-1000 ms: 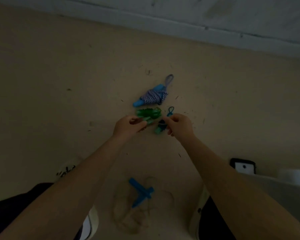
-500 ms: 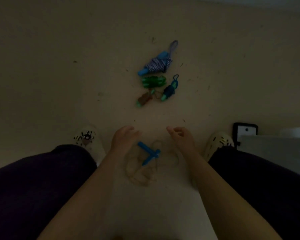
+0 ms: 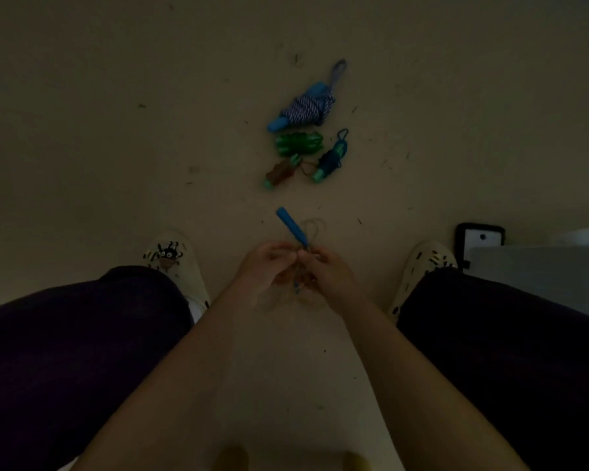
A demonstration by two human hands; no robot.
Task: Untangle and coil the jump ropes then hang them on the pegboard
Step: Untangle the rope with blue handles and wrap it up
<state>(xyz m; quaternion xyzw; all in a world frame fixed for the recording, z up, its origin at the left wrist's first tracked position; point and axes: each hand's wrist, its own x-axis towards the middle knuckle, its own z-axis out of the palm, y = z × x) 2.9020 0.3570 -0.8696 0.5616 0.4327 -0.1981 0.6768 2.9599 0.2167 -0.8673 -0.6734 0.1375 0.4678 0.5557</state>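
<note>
Seemingly a dim home room: bare scuffed floor (image 3: 116, 130), clog shoes (image 3: 174, 263).

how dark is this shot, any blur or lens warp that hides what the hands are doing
Head view: very dim and underexposed, colours muddy. Wide-angle warp stretches the forearms and legs at the bottom. The left hand and right hand are soft, so the thin tan rope barely shows; the blue handle and the coiled ropes stay readable.
</note>
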